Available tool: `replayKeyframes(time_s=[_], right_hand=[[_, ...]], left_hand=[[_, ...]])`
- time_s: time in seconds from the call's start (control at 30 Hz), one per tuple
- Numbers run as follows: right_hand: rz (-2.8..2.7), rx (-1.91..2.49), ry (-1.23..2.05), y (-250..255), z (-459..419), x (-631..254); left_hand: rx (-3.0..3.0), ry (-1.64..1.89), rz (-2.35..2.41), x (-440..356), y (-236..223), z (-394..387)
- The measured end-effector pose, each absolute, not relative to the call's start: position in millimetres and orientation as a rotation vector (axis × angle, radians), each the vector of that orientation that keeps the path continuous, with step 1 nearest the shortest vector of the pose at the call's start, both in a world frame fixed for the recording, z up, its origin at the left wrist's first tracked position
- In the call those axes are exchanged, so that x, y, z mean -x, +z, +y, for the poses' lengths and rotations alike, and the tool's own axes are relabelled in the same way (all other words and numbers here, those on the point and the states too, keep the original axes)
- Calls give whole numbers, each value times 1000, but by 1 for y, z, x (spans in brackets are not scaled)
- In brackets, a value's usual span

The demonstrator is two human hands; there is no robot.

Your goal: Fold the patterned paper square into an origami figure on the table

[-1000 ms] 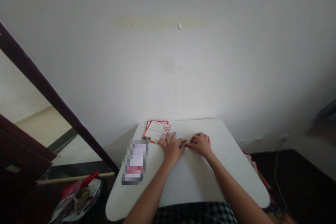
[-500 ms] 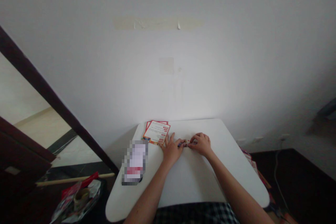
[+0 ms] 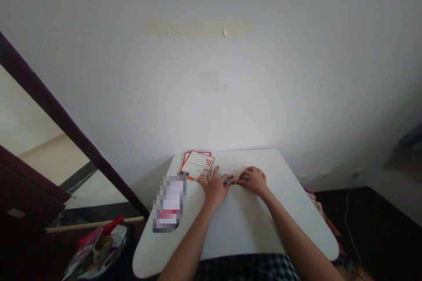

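Note:
Both my hands rest at the far middle of a white table (image 3: 237, 224). My left hand (image 3: 216, 186) lies with fingers stretched forward, its thumb side touching a small multicoloured object (image 3: 233, 179) that sits between the hands. My right hand (image 3: 254, 181) is curled, its fingers pinching the right end of that object. The object is too small to name. Just left of my left hand lie red-bordered printed cards (image 3: 197, 165).
A blurred-out rectangular item (image 3: 170, 203) lies at the table's left edge. A white wall stands right behind the table. On the floor at left are a crumpled bag (image 3: 99, 248) and a wooden stick (image 3: 92, 225); a dark door frame (image 3: 62, 116) slants there.

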State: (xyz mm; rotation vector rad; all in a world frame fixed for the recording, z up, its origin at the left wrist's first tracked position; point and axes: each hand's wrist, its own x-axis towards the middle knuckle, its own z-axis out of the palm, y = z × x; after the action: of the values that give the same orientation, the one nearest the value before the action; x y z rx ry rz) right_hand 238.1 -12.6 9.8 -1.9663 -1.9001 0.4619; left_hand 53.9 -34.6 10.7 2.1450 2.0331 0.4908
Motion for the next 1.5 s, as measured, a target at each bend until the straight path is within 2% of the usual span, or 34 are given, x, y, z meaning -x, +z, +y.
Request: replayKeyframes(time_s=[1.5], right_hand=[[-1919, 1928, 511, 10, -10, -244]], left_hand=[[-2147, 447, 2043, -47, 10, -36]])
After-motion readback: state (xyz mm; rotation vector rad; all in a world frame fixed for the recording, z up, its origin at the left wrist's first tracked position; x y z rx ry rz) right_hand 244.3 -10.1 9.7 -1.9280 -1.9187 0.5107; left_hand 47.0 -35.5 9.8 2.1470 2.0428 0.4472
